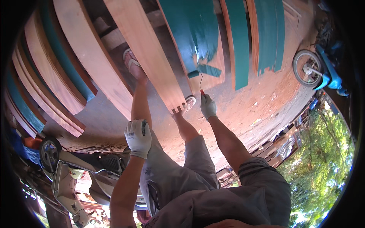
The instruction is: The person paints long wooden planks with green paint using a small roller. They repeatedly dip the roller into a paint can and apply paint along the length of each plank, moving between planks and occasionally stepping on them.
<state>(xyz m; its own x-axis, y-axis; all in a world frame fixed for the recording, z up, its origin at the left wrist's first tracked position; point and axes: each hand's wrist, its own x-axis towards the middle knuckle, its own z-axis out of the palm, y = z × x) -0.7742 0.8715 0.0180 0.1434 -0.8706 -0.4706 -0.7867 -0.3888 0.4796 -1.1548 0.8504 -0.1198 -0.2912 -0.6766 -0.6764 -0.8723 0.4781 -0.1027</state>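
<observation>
My right hand (208,106), in a white glove, is closed around the red handle of a paint roller (193,74). Its thin wire frame leads up to a teal-coated roller head, which touches a wide wooden board (212,80). Wet, glossy teal paint covers most of this board; bare wood shows at its near end, with one separate teal stroke to the right of the roller. My left hand (138,139), also gloved in white with dark smudges near the fingers, rests over my left knee and holds nothing visible. Its fingertips are partly hidden.
Bare planks, including a notched one (159,64) between my sandalled feet, lie left of the board. Teal-painted boards (237,49) lie to the right. A motorbike (102,163) stands at lower left, a blue one (330,72) at far right. Stacked timber (281,142) lies behind me.
</observation>
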